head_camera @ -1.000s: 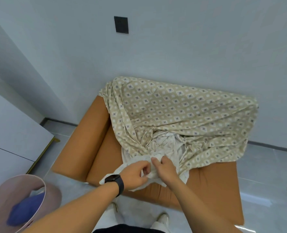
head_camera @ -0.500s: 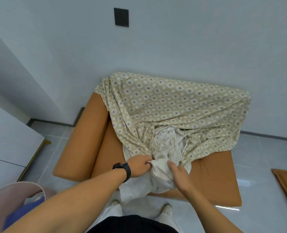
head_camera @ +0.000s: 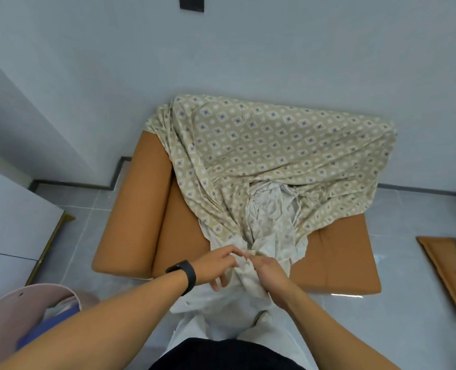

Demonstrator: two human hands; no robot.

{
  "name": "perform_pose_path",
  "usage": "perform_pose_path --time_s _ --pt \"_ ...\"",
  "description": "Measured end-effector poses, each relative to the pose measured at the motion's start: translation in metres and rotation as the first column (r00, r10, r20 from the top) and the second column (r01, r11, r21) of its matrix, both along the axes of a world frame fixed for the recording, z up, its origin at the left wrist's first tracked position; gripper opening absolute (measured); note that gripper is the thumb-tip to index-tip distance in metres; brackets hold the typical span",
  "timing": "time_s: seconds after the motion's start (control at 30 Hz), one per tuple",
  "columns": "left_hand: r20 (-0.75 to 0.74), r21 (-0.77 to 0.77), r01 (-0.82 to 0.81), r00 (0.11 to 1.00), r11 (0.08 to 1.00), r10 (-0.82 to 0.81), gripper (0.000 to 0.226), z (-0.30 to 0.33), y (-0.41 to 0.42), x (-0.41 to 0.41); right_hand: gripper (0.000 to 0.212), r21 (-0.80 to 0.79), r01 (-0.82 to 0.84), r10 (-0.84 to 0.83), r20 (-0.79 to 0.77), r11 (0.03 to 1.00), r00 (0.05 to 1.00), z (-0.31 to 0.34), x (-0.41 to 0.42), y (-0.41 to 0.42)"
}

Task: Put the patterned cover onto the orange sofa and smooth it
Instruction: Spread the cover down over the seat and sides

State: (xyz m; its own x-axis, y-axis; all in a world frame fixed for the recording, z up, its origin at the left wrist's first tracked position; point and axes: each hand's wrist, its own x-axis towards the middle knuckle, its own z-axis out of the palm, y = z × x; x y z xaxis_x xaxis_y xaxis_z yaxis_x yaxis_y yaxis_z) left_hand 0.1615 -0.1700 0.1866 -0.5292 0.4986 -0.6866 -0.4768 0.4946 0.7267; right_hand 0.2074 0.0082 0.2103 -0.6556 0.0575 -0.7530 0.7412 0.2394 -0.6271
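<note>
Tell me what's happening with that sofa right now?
A person is fitting a patterned cover onto an orange sofa. It drapes over the backrest and part of the seat, bunched in the middle with its pale underside showing. Both hands, left hand and right hand, work the cover's front edge at the seat's front. The left armrest and front seat corners are uncovered.

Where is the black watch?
In the head view, the black watch is on the left wrist, lower middle, just behind the left hand on the patterned cover at the orange sofa's front edge.
</note>
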Motion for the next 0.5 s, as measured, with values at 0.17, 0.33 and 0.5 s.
perform_pose_path --time_s 0.17,0.33,0.5 --pt "0.141 -0.256 0.01 0.99 0.967 0.027 0.057 -0.007 0.004 0.002 0.045 -0.013 -0.339 0.328 -0.218 0.941 0.919 0.026 0.016 -0.019" --pt "0.231 -0.316 0.153 0.97 0.936 -0.081 0.003 -0.006 0.028 0.013 0.038 0.007 -0.405 0.392 -0.269 0.914 0.88 0.029 0.017 -0.005" --pt "0.059 -0.116 -0.397 0.912 0.911 0.405 0.011 -0.008 0.054 0.014 0.042 0.035 -0.246 0.248 -0.175 0.969 0.953 0.01 0.026 0.037"
